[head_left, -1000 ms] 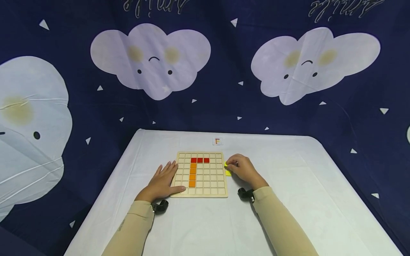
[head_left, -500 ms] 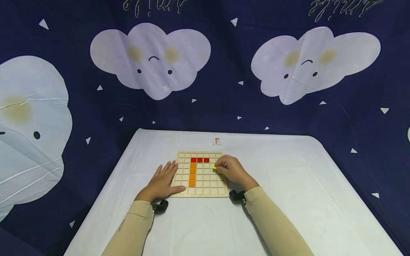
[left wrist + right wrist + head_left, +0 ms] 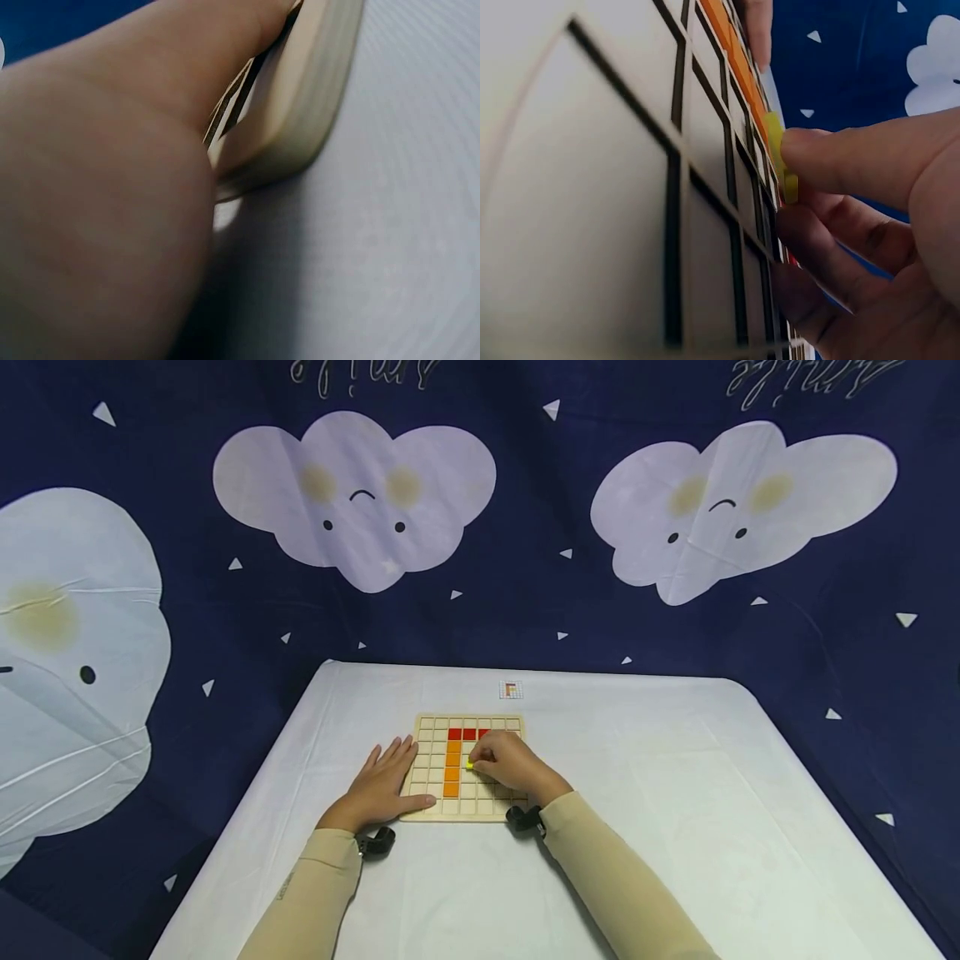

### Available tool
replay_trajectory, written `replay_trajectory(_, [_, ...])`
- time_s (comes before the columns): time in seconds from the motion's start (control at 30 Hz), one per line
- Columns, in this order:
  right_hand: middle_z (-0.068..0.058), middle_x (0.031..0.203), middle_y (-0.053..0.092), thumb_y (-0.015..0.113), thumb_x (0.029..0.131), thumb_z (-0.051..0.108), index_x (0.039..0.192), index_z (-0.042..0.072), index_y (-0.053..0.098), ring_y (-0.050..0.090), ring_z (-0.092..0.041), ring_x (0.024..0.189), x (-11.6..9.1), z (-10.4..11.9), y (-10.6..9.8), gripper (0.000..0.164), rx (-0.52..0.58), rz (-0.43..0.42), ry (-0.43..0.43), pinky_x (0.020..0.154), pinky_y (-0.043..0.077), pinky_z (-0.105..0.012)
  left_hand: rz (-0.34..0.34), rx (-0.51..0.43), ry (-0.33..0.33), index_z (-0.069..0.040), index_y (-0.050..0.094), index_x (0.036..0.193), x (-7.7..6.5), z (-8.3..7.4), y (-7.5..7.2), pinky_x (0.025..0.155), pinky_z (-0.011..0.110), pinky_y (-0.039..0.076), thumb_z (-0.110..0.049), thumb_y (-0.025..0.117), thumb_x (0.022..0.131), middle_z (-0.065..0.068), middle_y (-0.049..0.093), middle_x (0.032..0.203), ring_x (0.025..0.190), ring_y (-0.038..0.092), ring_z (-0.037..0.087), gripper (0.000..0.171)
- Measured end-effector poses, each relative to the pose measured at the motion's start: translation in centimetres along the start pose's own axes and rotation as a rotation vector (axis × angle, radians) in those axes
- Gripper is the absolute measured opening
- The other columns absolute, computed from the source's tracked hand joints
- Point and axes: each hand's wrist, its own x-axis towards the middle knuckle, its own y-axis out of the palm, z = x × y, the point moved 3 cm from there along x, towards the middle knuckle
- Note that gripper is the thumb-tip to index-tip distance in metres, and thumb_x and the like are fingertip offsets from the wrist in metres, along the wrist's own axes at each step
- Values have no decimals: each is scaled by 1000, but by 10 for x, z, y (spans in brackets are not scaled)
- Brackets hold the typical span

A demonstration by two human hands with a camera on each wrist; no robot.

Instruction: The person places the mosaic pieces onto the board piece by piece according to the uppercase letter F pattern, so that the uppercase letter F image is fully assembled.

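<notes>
A wooden grid board [image 3: 431, 810] lies on the table with red tiles [image 3: 455, 734] in a row near its top. Below the leftmost red one, orange tiles [image 3: 452, 773] run down a column. My right hand [image 3: 513, 762] is over the board's middle, its thumb and fingers pinching a small yellow tile [image 3: 470, 766] just right of the orange column. In the right wrist view the yellow tile [image 3: 775, 142] stands close over the grid squares. The left hand [image 3: 380, 785] rests with fingers spread along the board's left edge, thumb across the lower left corner.
A small printed card [image 3: 511, 690] with a grid picture lies beyond the board. The white table [image 3: 675, 777] ends at a dark blue curtain [image 3: 540, 527] with clouds on it. Black cameras [image 3: 377, 842] are strapped to both wrists.
My right hand has carried the yellow tile leftward from beside the board's right edge to the middle of the grid. The left hand has stayed in place.
</notes>
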Motion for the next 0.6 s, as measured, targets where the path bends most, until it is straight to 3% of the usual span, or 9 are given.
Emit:
replay_trajectory(0.33, [6,95,67,78,96,4,99,12,79,62,-12,87,13,5,12,8,-101,-17,5,81,56,-30,-6,7,4,2,23,165,-1,-1,0,125,55,-1,-78,63,89,18,15,173,159,8,33,118])
replay_trajectory(0.5, [8,92,66,81,94,7,94,14,77,60,-14,83,8,4,10,9,-64,-17,26,77,54,-33,-3,11,3,1,23,166,0,0,1,126,54,-2,-79,62,88,17,14,173,159,8,33,119])
replay_trajectory(0.6, [6,99,68,79,96,9,99,13,79,62,-13,88,2,0,8,5,-31,-45,32,81,55,-33,-4,9,-5,1,23,166,1,0,1,126,54,-2,-79,63,87,17,14,173,159,8,33,119])
